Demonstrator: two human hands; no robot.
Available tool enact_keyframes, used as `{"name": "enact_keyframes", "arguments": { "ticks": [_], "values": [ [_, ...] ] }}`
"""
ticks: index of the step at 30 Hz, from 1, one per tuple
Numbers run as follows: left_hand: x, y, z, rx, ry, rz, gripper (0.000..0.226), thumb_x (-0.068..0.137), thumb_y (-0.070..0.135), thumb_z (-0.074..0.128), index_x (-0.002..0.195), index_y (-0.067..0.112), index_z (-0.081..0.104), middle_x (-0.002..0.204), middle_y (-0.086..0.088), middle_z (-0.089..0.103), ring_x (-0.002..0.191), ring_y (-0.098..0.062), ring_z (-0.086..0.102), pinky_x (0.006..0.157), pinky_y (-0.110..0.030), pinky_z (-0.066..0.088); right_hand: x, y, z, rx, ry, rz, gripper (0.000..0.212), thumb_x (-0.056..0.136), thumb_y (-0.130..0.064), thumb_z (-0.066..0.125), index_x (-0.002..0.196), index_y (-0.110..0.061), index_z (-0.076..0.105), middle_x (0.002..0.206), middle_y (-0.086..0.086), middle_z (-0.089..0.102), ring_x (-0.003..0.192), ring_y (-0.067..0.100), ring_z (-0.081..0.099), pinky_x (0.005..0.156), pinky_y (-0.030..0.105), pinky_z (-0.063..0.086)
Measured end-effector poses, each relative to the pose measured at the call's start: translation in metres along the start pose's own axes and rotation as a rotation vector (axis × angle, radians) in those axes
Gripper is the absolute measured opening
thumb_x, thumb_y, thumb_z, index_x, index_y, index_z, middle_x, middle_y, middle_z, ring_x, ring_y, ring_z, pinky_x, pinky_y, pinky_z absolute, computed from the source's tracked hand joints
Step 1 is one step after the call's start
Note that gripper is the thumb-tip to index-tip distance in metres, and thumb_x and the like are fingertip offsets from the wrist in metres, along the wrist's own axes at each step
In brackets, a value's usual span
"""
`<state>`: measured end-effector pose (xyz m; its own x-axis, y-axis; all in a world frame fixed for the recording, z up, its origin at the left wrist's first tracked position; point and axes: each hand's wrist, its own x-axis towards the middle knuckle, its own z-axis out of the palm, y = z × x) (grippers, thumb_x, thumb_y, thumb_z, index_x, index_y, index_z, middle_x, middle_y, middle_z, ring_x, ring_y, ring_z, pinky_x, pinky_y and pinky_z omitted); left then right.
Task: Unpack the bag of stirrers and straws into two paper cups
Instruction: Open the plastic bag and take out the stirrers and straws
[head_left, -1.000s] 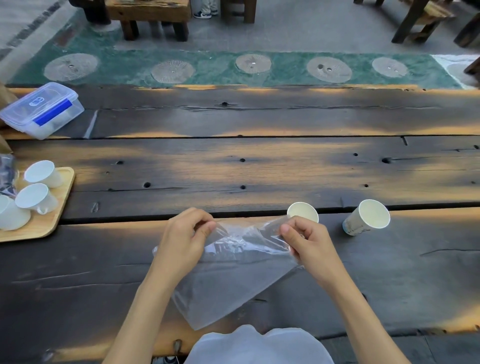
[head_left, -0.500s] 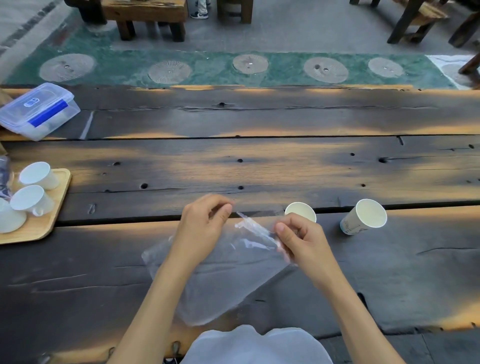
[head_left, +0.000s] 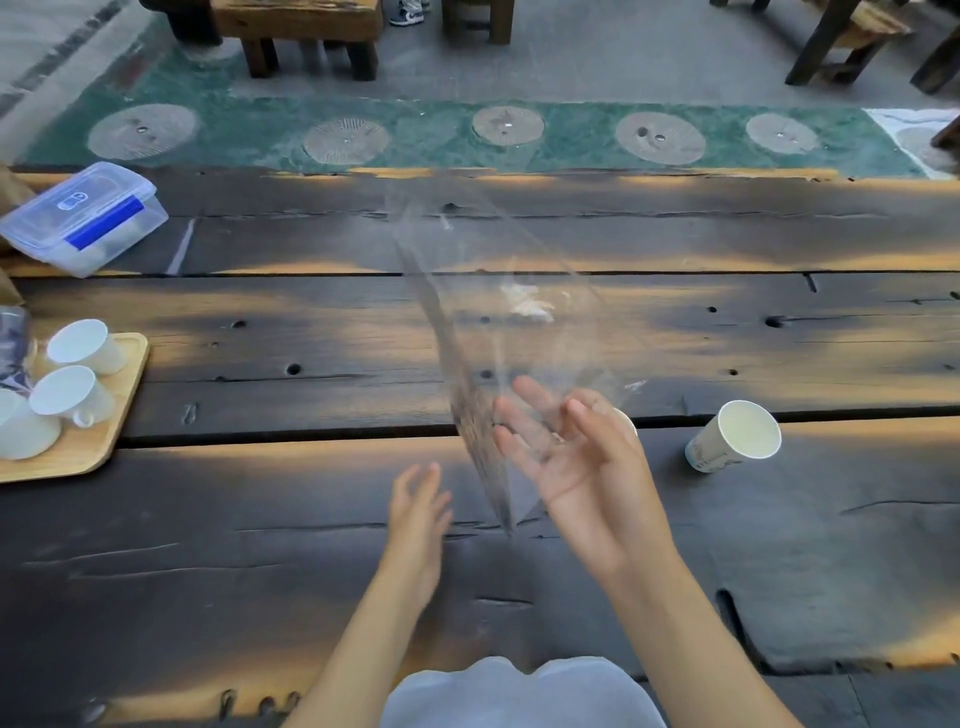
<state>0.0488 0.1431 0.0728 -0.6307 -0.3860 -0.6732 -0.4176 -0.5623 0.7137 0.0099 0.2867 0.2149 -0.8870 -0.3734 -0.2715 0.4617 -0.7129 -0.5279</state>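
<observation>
We see the clear bag (head_left: 498, 332) upended and blurred above the table (head_left: 260, 545), our right hand (head_left: 576, 457) spread-fingered against its lower edge, left hand (head_left: 418, 504) loose and empty (no stirrers visible inside). One paper cup (head_left: 735, 436) stands aside; another (head_left: 626, 421) hides behind our fingers.

Two white paper cups (head_left: 735, 437) are seen, one (head_left: 626, 420) mostly hidden behind a hand. One clear plastic bag (head_left: 498, 332) is seen. Three white mugs (head_left: 72, 396) are counted on one wooden tray (head_left: 111, 415). One clear plastic box (head_left: 83, 218) is seen.
</observation>
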Motion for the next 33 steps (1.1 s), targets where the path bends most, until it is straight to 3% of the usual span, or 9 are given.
{"name": "enact_keyframes", "arguments": {
  "ticks": [5, 9, 11, 14, 18, 23, 27, 30, 33],
  "values": [
    [0.01, -0.007, 0.017, -0.284, -0.336, -0.284, 0.079, 0.088, 0.06, 0.054, 0.147, 0.01, 0.039, 0.134, -0.024, 0.061, 0.129, -0.037, 0.055, 0.115, -0.051, 0.034, -0.008, -0.005, 0.005, 0.169, 0.033, 0.06, 0.012, 0.09, -0.007, 0.05, 0.079, -0.011, 0.052, 0.11, 0.02, 0.072, 0.105, 0.036, 0.07, 0.083, 0.046, 0.059],
    [0.018, 0.005, 0.011, -0.363, -0.445, -0.234, 0.051, 0.099, 0.044, 0.042, 0.113, 0.007, 0.074, 0.108, -0.014, 0.076, 0.095, -0.026, 0.075, 0.074, -0.041, 0.062, -0.012, -0.021, -0.018, 0.087, 0.031, 0.0, 0.009, 0.087, -0.004, 0.054, 0.079, -0.01, 0.054, 0.113, 0.019, 0.07, 0.105, 0.037, 0.069, 0.083, 0.044, 0.057],
    [0.027, 0.008, -0.004, -0.334, -0.473, -0.172, 0.031, 0.095, 0.033, 0.055, 0.101, 0.012, 0.077, 0.103, -0.012, 0.076, 0.091, -0.027, 0.075, 0.077, -0.045, 0.061, -0.013, -0.033, -0.034, -0.018, 0.015, -0.053, 0.01, 0.08, -0.005, 0.065, 0.079, -0.011, 0.056, 0.115, 0.02, 0.069, 0.099, 0.037, 0.07, 0.082, 0.042, 0.057],
    [0.04, 0.016, -0.031, -0.28, -0.419, -0.062, 0.046, 0.064, 0.029, 0.09, 0.101, 0.012, 0.068, 0.097, -0.012, 0.069, 0.08, -0.026, 0.069, 0.078, -0.046, 0.056, -0.015, -0.06, -0.058, -0.19, 0.038, -0.105, 0.004, 0.086, -0.01, 0.056, 0.089, -0.013, 0.057, 0.114, 0.019, 0.069, 0.094, 0.039, 0.069, 0.08, 0.039, 0.058],
    [0.041, 0.032, -0.056, -0.191, -0.421, 0.043, 0.021, 0.087, 0.006, 0.06, 0.106, 0.013, 0.063, 0.078, -0.004, 0.071, 0.06, -0.016, 0.068, 0.052, -0.03, 0.058, -0.007, -0.105, -0.079, -0.32, 0.055, -0.106, 0.03, 0.098, -0.019, 0.034, 0.117, -0.013, 0.057, 0.124, 0.025, 0.065, 0.097, 0.044, 0.069, 0.08, 0.041, 0.059],
    [0.041, 0.043, -0.073, -0.114, -0.421, 0.074, 0.054, 0.084, 0.003, 0.059, 0.136, 0.013, 0.05, 0.084, -0.008, 0.068, 0.066, -0.02, 0.067, 0.057, -0.036, 0.06, 0.024, -0.111, -0.08, -0.897, 0.201, -0.178, 0.054, 0.091, -0.006, 0.063, 0.137, -0.028, 0.048, 0.1, 0.017, 0.071, 0.073, 0.024, 0.066, 0.07, 0.034, 0.057],
    [0.035, 0.045, -0.079, -0.078, -0.403, 0.095, 0.046, 0.082, 0.002, 0.061, 0.126, 0.012, 0.056, 0.083, -0.008, 0.068, 0.066, -0.02, 0.068, 0.059, -0.035, 0.061, 0.04, -0.089, -0.08, -1.193, 0.217, -0.31, 0.049, 0.093, 0.009, 0.049, 0.128, -0.026, 0.052, 0.086, 0.011, 0.068, 0.062, 0.02, 0.066, 0.062, 0.028, 0.059],
    [0.028, 0.044, -0.081, -0.046, -0.379, 0.132, 0.033, 0.08, 0.003, 0.063, 0.112, 0.009, 0.059, 0.081, -0.009, 0.068, 0.066, -0.02, 0.069, 0.06, -0.034, 0.061, 0.045, -0.079, -0.086, -1.162, 0.366, -0.299, 0.03, 0.091, 0.009, 0.046, 0.109, -0.006, 0.065, 0.081, 0.008, 0.068, 0.056, 0.013, 0.06, 0.058, 0.025, 0.056],
    [0.023, 0.042, -0.082, -0.019, -0.338, 0.146, 0.033, 0.075, 0.005, 0.068, 0.108, 0.009, 0.061, 0.083, -0.009, 0.071, 0.068, -0.019, 0.071, 0.062, -0.033, 0.062, 0.047, -0.074, -0.09, -1.115, 0.44, -0.214, 0.019, 0.092, -0.002, 0.054, 0.101, -0.007, 0.07, 0.075, 0.003, 0.066, 0.059, 0.011, 0.058, 0.064, 0.026, 0.052]
  ]
}}
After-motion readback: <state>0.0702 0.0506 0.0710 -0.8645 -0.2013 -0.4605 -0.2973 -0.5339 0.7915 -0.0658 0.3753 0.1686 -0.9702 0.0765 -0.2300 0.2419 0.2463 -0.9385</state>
